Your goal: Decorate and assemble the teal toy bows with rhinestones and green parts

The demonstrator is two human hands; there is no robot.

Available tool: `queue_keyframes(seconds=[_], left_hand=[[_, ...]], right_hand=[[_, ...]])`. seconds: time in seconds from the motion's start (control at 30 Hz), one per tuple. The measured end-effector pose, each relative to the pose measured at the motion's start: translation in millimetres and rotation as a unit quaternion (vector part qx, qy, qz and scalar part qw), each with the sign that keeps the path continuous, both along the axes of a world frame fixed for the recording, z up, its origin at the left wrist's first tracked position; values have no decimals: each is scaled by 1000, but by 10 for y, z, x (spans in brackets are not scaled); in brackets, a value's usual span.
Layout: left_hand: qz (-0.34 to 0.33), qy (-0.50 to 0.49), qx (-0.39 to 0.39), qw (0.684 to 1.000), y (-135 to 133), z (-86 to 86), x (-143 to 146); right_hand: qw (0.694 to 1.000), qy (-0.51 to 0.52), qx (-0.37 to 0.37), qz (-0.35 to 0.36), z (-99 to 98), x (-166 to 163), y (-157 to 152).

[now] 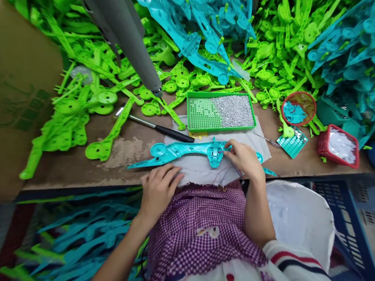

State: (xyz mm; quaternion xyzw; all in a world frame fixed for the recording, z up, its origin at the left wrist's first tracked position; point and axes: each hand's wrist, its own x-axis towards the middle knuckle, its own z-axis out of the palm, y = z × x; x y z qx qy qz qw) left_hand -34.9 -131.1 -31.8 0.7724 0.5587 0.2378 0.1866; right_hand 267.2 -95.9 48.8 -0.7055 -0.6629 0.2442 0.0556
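On white cloth (198, 170), a turquoise part (188, 148)

Its long axis runs left to right, tapered tip leftward. Right hand (244, 157) fingertips touch its boxy section, grip unclear; left hand (159, 188) rests loosely spread on the cloth. Beyond, a green tray (201, 113) holds silvery bits (233, 111); rightward, a round red basket (309, 106) holds turquoise pieces (294, 113), a squarish one (323, 144) white pieces (341, 146).

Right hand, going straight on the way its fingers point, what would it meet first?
Probably the boxy section of the turquoise part; whether the hand already touches it is hard to tell.
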Motion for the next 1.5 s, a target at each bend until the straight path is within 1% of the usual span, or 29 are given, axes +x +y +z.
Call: queue_keyframes(seconds=[0.07, 0.1, 0.13, 0.17, 0.2, 0.23, 0.27, 0.3, 0.33, 0.37, 0.4, 0.43, 0.47, 0.5, 0.57, 0.63, 0.67, 0.7, 0.77, 0.8, 0.9, 1.0, 1.07, 1.23, 1.37, 1.5], left_hand=[[0, -21, -19, 1000, 34, 84, -35], [3, -57, -43, 997, 36, 146, -30], [11, -116, -83, 990, 28, 217, -2], [21, -197, -141, 970, 13, 291, 54], [34, -289, -212, 933, -2, 363, 140], [50, -385, -288, 875, -14, 425, 253], [61, -471, -360, 803, -16, 471, 387], [76, -536, -403, 738, -6, 498, 531], [100, -579, -420, 691, 18, 505, 676], [126, -610, -419, 661, 54, 495, 808], [145, -630, -409, 644, 96, 472, 920], [154, -638, -400, 640, 141, 442, 1008], [154, -638, -394, 644, 182, 413, 1071], [148, -629, -393, 654, 217, 389, 1112], [140, -604, -380, 687, 263, 371, 1151], [129, -594, -348, 714, 290, 401, 1168], [114, -598, -337, 719, 304, 431, 1177], [93, -604, -336, 717, 321, 466, 1187], [52, -612, -359, 703, 370, 538, 1211], [43, -612, -369, 698, 399, 568, 1223], [54, -614, -363, 699, 481, 610, 1251], [60, -617, -364, 695, 526, 586, 1256], [61, -618, -370, 691, 534, 552, 1252], [72, -638, -370, 671, 511, 473, 1265], [75, -650, -382, 653, 472, 416, 1285], [76, -658, -373, 650, 438, 344, 1281]], right_hand=[[1000, 3, 21, 21, -34, 1, -44], [999, 1, 30, 25, -53, -4, -66], [999, -4, 36, 24, -72, -10, -85], [999, -9, 39, 18, -90, -18, -100], [999, -12, 41, 11, -107, -25, -112], [999, -14, 42, 6, -122, -32, -119], [999, -15, 44, 1, -132, -38, -123], [999, -15, 45, 0, -139, -43, -124], [999, -16, 47, 0, -141, -47, -124], [999, -17, 49, 0, -139, -51, -125], [999, -19, 49, -1, -131, -54, -127], [999, -19, 51, -4, -120, -56, -132], [998, -16, 54, -7, -104, -55, -139], [998, -9, 58, -11, -86, -52, -150], [997, 18, 74, -22, -45, -37, -179], [993, 61, 95, -32, -10, -9, -207], [990, 85, 104, -37, 2, 7, -217], [987, 108, 112, -43, 7, 24, -223], [980, 144, 122, -60, 0, 53, -222], [977, 156, 126, -71, -10, 65, -215], [971, 166, 138, -106, -48, 83, -185], [970, 152, 137, -135, -67, 85, -163], [972, 143, 125, -142, -69, 83, -158], [981, 109, 108, -117, -64, 61, -159], [988, 80, 103, -82, -32, 34, -152], [991, 71, 93, -60, 19, 27, -149]])
